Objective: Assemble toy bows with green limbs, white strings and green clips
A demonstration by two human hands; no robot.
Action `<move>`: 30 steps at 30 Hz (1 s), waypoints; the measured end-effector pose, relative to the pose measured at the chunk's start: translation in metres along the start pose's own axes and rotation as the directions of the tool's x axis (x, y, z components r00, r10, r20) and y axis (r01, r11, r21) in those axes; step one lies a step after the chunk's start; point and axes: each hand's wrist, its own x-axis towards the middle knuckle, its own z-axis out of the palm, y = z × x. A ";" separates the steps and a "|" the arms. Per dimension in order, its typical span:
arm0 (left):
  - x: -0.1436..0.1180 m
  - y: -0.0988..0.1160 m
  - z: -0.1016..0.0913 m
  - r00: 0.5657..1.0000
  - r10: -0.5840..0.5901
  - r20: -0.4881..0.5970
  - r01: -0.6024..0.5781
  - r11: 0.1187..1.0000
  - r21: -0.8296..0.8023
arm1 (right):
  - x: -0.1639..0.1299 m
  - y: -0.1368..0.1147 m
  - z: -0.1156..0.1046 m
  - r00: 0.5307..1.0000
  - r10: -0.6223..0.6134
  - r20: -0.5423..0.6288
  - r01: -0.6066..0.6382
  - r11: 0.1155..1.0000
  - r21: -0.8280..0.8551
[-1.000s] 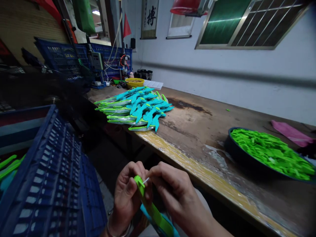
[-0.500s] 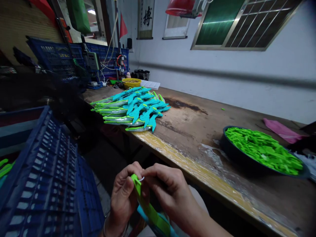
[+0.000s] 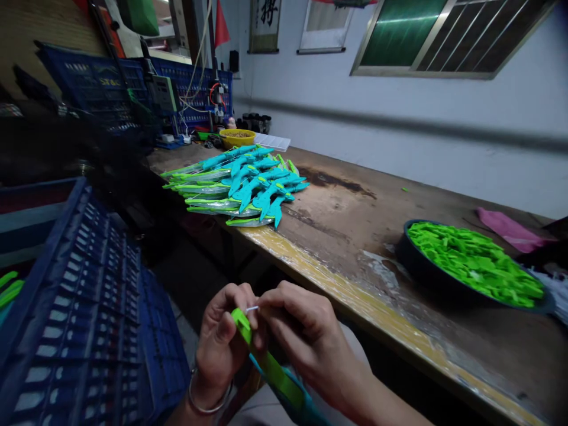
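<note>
Low in the middle, in front of the table edge, my left hand [image 3: 225, 340] is closed around the green tip of a toy bow [image 3: 284, 381], whose strip runs down to the right and shows blue along its side. A short white string [image 3: 252, 308] stands out from beside the tip. My right hand [image 3: 306, 337] pinches this string between thumb and forefinger, close to the left fingertips. The bow's lower end is hidden below the right forearm and the frame edge.
More blue and green toy bows [image 3: 248, 183] are piled on the table [image 3: 341, 219]. A dark basin [image 3: 406, 260] of small green pieces stands at right, near a pink cloth [image 3: 510, 229]. A blue crate [image 3: 84, 307] stands at left. A yellow bowl [image 3: 238, 141] sits at the back.
The white string was curved near the tip; now it runs straighter between the tip and my right fingers. Both hands have moved slightly up in the frame, and the camera view has tilted downward.
</note>
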 end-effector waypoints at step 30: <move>-0.018 0.011 -0.003 0.997 -0.080 0.020 0.082 0.989 -0.122 | -0.002 -0.021 0.013 0.991 0.029 0.127 -0.056 0.976 0.209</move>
